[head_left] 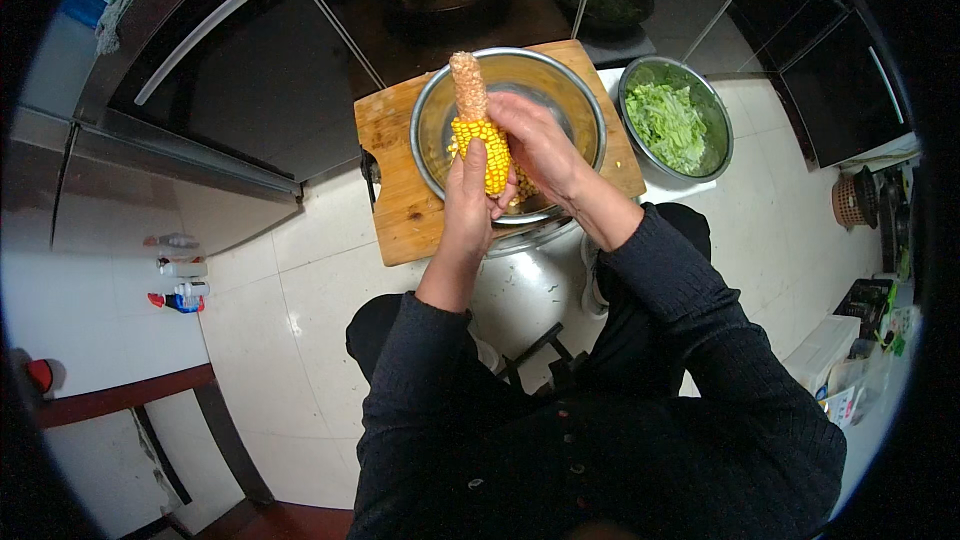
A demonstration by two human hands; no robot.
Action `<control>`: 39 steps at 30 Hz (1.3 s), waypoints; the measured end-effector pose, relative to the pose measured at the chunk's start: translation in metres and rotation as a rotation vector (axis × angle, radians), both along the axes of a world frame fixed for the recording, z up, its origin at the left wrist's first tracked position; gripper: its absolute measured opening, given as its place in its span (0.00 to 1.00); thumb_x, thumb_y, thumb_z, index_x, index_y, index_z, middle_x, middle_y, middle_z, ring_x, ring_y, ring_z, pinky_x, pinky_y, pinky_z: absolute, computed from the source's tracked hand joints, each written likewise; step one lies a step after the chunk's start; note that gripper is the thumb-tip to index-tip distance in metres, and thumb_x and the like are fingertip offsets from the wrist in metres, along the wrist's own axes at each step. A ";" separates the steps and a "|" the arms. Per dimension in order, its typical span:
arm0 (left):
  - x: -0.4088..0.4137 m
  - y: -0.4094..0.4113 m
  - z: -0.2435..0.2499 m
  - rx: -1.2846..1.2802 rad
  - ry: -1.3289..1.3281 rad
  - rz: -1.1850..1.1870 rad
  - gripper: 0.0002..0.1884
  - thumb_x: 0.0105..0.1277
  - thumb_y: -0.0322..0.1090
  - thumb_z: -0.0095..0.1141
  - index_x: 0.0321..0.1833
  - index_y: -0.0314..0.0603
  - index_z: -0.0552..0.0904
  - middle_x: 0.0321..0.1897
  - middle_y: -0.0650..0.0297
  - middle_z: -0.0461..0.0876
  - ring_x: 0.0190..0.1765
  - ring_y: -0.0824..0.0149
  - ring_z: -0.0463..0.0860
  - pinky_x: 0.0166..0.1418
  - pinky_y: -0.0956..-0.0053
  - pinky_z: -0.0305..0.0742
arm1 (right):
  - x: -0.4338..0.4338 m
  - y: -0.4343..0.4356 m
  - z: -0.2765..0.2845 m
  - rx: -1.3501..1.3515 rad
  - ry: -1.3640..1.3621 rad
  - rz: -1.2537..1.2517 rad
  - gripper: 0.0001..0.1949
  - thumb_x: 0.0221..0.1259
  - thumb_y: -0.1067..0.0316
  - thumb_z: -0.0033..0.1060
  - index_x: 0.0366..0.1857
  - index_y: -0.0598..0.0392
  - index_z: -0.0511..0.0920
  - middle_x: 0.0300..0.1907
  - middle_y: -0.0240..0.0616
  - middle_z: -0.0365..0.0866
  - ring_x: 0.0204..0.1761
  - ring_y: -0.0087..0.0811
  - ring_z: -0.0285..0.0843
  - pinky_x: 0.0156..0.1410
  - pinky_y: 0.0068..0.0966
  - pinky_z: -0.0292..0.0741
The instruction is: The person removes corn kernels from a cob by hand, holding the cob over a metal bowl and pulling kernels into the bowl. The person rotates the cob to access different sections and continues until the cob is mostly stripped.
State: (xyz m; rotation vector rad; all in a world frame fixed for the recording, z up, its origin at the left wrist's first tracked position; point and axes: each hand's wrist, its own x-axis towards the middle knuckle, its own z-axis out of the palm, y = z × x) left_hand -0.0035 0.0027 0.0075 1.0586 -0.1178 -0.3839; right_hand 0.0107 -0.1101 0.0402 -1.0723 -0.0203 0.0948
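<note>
A corn cob [487, 154] is held over a stainless steel bowl [598, 120]. Its far part is stripped to the bare core, while yellow kernels cover the near part. My left hand [472, 191] grips the kernel-covered end, with the thumb lying along it. My right hand [536, 142] is at the cob's right side, its fingers partly behind the cob; whether it grips the cob I cannot tell. Loose corn kernels [527, 187] lie in the bowl, partly hidden by my hands. The bowl stands on a wooden cutting board [409, 229].
To the right stands a metal bowl [726, 142] of chopped leafy greens [667, 124]. Dark cabinet doors [225, 52] rise beyond the board. Spray bottles [176, 302] stand at the left, and a woven basket [847, 199] is at the far right.
</note>
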 end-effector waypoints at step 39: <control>-0.003 -0.002 -0.006 -0.193 0.122 -0.084 0.21 0.74 0.53 0.33 0.48 0.41 0.70 0.29 0.64 0.76 0.22 0.73 0.71 0.21 0.81 0.62 | 0.003 0.004 -0.015 -0.131 -0.028 -0.155 0.13 0.70 0.64 0.38 0.43 0.61 0.74 0.35 0.32 0.77 0.36 0.19 0.73 0.41 0.18 0.72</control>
